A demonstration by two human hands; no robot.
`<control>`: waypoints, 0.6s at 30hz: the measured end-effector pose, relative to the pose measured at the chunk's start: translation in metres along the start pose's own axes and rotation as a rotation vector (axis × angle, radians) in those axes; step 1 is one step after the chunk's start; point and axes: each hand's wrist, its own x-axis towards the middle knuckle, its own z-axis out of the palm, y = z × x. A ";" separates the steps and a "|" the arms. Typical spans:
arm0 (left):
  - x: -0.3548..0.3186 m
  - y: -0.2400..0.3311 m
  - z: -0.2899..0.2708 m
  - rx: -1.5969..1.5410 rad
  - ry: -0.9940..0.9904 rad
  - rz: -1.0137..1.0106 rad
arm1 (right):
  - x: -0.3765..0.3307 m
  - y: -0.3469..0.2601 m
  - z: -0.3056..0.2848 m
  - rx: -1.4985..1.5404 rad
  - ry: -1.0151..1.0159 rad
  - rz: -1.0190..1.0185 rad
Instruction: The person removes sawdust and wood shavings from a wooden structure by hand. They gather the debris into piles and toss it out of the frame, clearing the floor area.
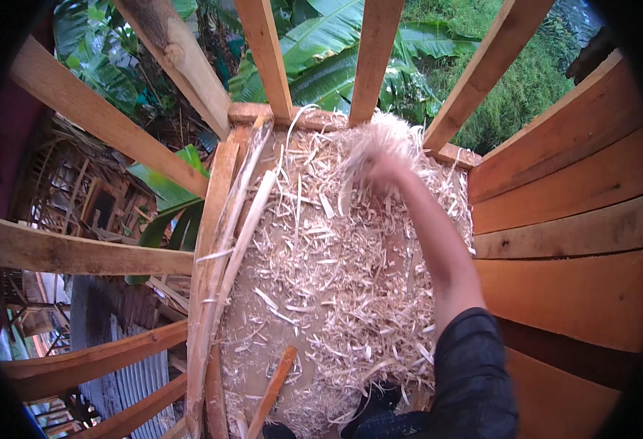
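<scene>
My right hand (381, 170) reaches out to the far end of the wooden floor, beside the slatted railing. Motion blurs its fingers, but they look closed round a loose bunch of pale wood shavings (384, 139), which is smeared along with the hand. More wood shavings (351, 293) lie thickly over the floor (245, 325) under my forearm. My left hand is out of the picture.
Upright wooden slats (263, 58) fence the far and left sides. A plank wall (555, 219) closes off the right. Long split strips (245, 234) lie along the left edge, and a short wooden stick (272, 391) rests near my feet. Banana leaves (329, 44) grow beyond.
</scene>
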 end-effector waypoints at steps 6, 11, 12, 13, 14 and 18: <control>-0.006 -0.024 -0.004 0.064 0.019 0.082 | -0.064 -0.043 -0.071 -0.178 0.579 -0.209; -0.008 -0.015 -0.011 0.113 0.030 0.120 | -0.102 -0.046 -0.042 -0.178 0.254 -0.035; -0.010 -0.015 -0.009 0.065 0.029 0.087 | -0.105 -0.038 -0.038 -0.305 0.292 -0.029; -0.012 -0.015 -0.008 0.058 0.035 0.075 | -0.111 -0.031 -0.028 -0.427 0.325 -0.024; -0.014 -0.018 -0.007 0.056 0.039 0.074 | -0.116 -0.021 -0.018 -0.549 0.357 -0.016; -0.016 -0.029 -0.010 0.065 0.063 0.069 | -0.131 0.021 0.050 -0.515 0.222 0.089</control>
